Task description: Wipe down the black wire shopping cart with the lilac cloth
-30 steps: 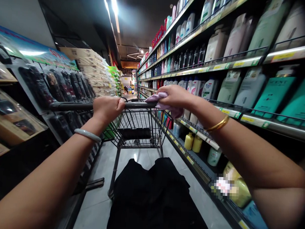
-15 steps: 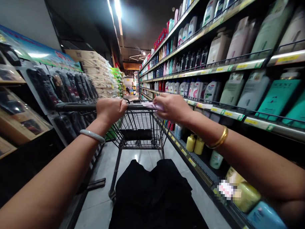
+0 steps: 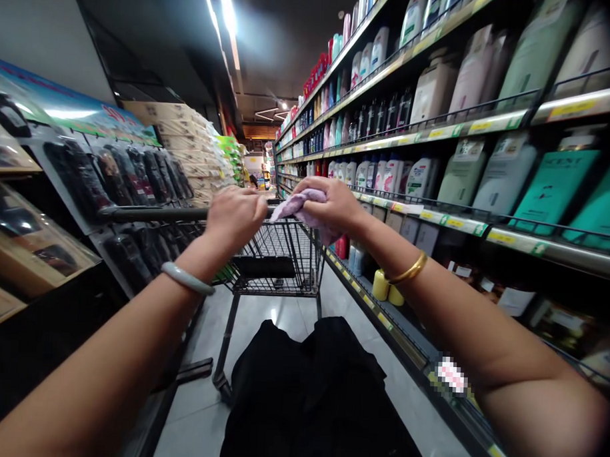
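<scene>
From the head camera, the left hand [image 3: 235, 216] is curled shut around the cart handle [image 3: 150, 214], knuckles up, with a pale bangle [image 3: 187, 278] on the wrist. The right hand [image 3: 333, 204] sits just beside it, fingers closed on a bunched lilac cloth [image 3: 296, 205] that pokes out toward the left hand. The cloth is at the right part of the bar, but I cannot tell whether it presses on the bar, since the hand covers that spot. A gold bangle [image 3: 407, 269] circles the right wrist.

Beyond the hands stands the wire cart basket [image 3: 278, 257], on a grey tiled floor [image 3: 199, 398] in a narrow shop aisle. The shelves [image 3: 458, 127] on the right are packed with upright bottles and refill pouches behind yellow price strips. On the left, a rack [image 3: 111, 175] holds dark packaged goods, with stacked cartons [image 3: 188, 138] farther down. Strip lights [image 3: 225, 12] run along the dark ceiling. Black clothing [image 3: 319, 389] fills the bottom of the view.
</scene>
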{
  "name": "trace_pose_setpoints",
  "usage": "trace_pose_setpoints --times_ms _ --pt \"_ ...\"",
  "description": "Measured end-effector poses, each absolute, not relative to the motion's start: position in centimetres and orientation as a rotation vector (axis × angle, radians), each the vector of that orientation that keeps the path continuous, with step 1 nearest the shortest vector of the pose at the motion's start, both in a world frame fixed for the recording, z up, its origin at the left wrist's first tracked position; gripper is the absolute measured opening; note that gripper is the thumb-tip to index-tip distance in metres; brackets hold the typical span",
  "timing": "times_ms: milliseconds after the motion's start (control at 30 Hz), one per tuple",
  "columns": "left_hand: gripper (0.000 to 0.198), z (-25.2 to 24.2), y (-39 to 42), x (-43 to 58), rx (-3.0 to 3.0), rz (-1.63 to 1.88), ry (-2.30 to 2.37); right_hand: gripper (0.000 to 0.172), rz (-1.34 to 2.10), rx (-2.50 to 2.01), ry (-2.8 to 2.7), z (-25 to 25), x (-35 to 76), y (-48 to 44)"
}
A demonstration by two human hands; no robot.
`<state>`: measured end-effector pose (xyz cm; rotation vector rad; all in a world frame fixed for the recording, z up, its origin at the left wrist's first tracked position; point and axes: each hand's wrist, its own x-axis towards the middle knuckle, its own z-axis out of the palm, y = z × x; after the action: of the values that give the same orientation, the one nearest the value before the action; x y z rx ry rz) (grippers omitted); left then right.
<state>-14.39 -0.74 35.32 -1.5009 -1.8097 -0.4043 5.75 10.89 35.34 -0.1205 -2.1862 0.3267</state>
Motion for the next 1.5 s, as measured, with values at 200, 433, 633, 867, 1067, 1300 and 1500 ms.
trace_pose_setpoints --times_ms 200,433,633,867,1067,1300,1500 --pt "0.064 33.8 1.8 -10.8 -1.459 -0.577 -1.817 0.028 0.846 -0.015 -2.097 36.4 4.9 11.0" --pt "0.066 32.0 1.5 -12.8 -1.347 -0.715 -1.730 0.022 0.711 0.091 -1.934 33.1 1.9 13.3" --pt "0.058 31.7 1.6 -13.5 -1.301 -0.809 -1.670 0.022 0.599 0.034 -1.522 28.9 -0.8 11.3" --pt "0.046 31.7 1.5 -13.2 -1.284 -0.809 -1.652 0.020 0.630 0.103 -1.335 27.2 -1.3 8.5" --pt "0.038 31.6 1.4 -12.9 -1.358 -0.830 -1.630 0.022 0.626 0.140 -1.307 27.8 -1.1 6.9" --pt "0.044 31.3 0.8 -12.2 -1.257 -0.887 -1.554 0.021 1.047 -0.064 -1.043 25.6 -2.3 8.9" --pt "0.042 31.3 0.2 -12.1 -1.300 -0.949 -1.557 0.022 0.650 -0.017 -1.189 25.9 -0.9 5.7"
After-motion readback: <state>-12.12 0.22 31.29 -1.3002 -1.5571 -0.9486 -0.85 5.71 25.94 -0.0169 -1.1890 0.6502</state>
